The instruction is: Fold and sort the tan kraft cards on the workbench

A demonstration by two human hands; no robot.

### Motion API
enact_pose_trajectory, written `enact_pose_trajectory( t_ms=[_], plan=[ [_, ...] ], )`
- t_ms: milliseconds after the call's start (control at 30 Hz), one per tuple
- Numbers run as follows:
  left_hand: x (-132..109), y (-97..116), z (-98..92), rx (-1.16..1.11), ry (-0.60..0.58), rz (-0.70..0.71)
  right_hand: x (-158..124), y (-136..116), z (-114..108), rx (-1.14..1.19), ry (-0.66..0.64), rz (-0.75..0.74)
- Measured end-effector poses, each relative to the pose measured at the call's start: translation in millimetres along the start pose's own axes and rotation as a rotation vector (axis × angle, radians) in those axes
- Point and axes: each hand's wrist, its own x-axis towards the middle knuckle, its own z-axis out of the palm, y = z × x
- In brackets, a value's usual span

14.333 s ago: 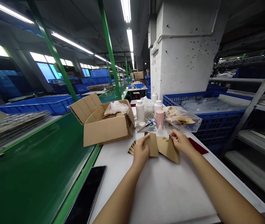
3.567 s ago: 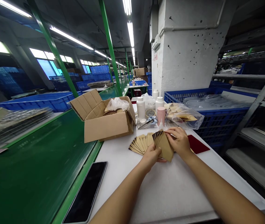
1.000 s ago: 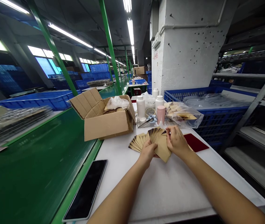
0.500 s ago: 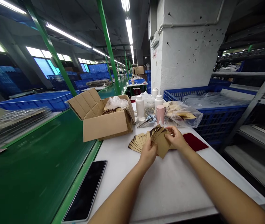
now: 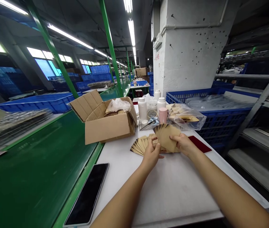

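Note:
A fan of flat brown paper pieces (image 5: pixel 168 136), dark along their upper left edges, is raised over the table. Pinched at its right side, the fan is in my right hand (image 5: pixel 184 144), thumb in front. My left hand (image 5: pixel 151 153) is at the fan's lower left edge, fingers apart; whether a fingertip touches the paper I cannot tell. Below and left, a second spread of similar brown pieces (image 5: pixel 137 147) lies on the white table (image 5: pixel 172 186), partly behind my left hand. A dark red sheet (image 5: pixel 199 144) lies right of my right hand.
An open cardboard box (image 5: pixel 108 126) stands at the back left, beside the green conveyor (image 5: pixel 37 164). White bottles (image 5: pixel 142 109), a pink container (image 5: pixel 163 115) and a plastic bag of brown pieces (image 5: pixel 186 117) line the back. A phone-like black tablet (image 5: pixel 87 196) lies front left. Blue crates (image 5: pixel 212 118) stand right.
My right hand has moved down along the fan's right side, and the fan is tilted up and to the right. My left hand has let go of the fan, its fingers now apart.

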Motion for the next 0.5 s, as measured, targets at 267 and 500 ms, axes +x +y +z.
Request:
enact_pose_trajectory(
  t_ms=[267,500],
  plan=[
    [0,1,-8.5,0.579,0.052,0.202,13,-13,-25,-0.305,0.222,-0.07],
    [-9,4,-1.1,0.998,-0.242,0.371,18,-2,-27,-0.353,0.179,-0.032]
  ],
)
